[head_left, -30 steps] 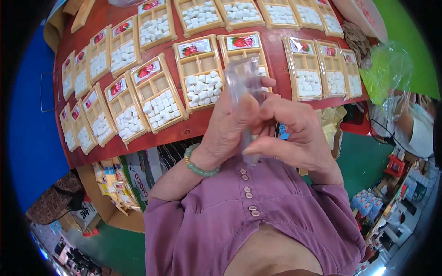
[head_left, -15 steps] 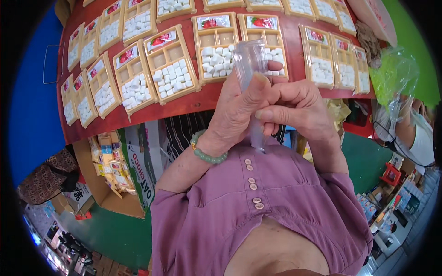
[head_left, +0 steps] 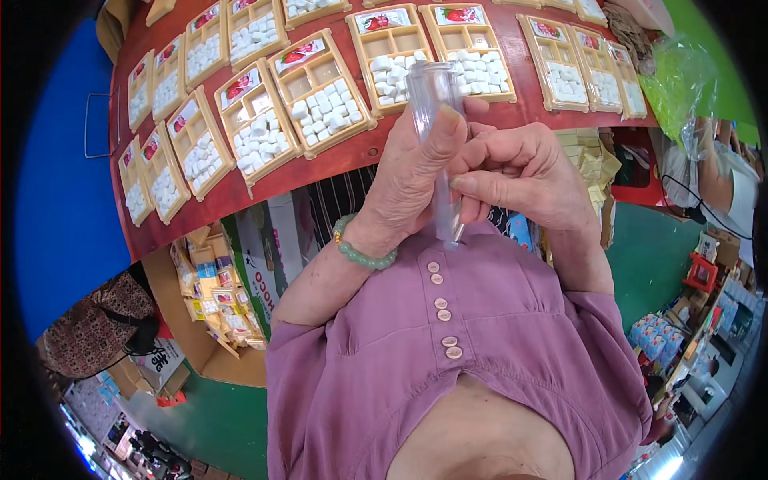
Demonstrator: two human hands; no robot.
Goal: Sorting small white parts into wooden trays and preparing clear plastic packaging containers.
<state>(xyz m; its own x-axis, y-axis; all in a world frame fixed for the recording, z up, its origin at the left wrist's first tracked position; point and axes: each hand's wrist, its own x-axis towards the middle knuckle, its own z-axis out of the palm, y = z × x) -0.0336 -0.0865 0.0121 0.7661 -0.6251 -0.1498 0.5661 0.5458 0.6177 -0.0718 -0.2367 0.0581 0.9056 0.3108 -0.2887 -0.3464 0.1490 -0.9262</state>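
Note:
My left hand [head_left: 408, 180], with a green bead bracelet on its wrist, is wrapped round clear plastic covers [head_left: 434, 84], held upright in front of my chest. They look like a nested stack, but how many there are cannot be told. From the other side my right hand [head_left: 524, 180] pinches at the covers' edge, thumb against bent fingers. Beyond my hands, a tan compartment tray [head_left: 390, 40] holds white marshmallow-like pieces [head_left: 392, 76] and a flat sachet with a strawberry picture. Another such tray [head_left: 486, 42] stands beside it, partly behind my fingers.
More filled trays stand in rows on the red table [head_left: 364, 152]. A cardboard box [head_left: 232, 370] of packaged pieces sits below at left. A clear bag [head_left: 684, 80] hangs near the table's right end, with a person's arm [head_left: 716, 164] close by.
The view has shifted, so the trays sit higher and farther right. Both hands keep their hold on the plastic covers, and my right fingers have moved slightly along the edge.

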